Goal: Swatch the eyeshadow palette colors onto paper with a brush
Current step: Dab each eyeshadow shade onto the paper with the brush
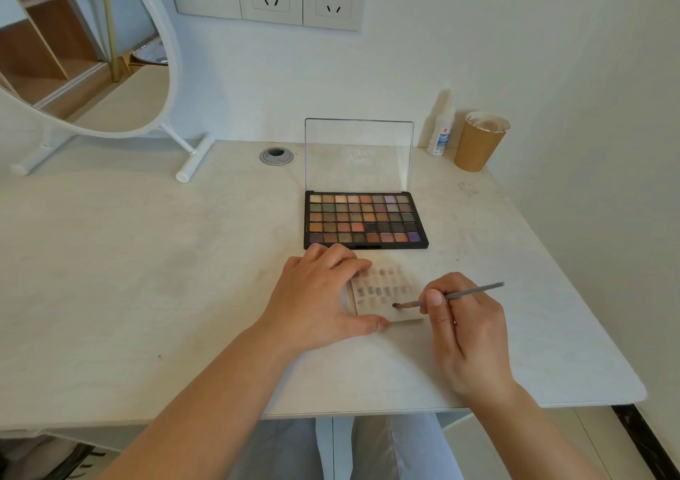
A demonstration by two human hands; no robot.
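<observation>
An open black eyeshadow palette point(365, 220) with several rows of colored pans lies on the white table, its clear lid standing upright. Just in front of it lies a small paper pad point(386, 292) bearing rows of smudged swatches. My left hand point(320, 304) rests on the pad's left side, fingers over its top corner and thumb along its near edge. My right hand point(465, 327) pinches a thin grey brush point(447, 296). The brush tip touches the paper near the lower right of the swatches.
A round white mirror point(92, 49) on a stand fills the back left. A brown paper cup point(478, 141) and a small white bottle point(441, 130) stand at the back right by the wall. A cable grommet point(276, 156) sits behind the palette. The table edge point(368, 411) runs close to my body.
</observation>
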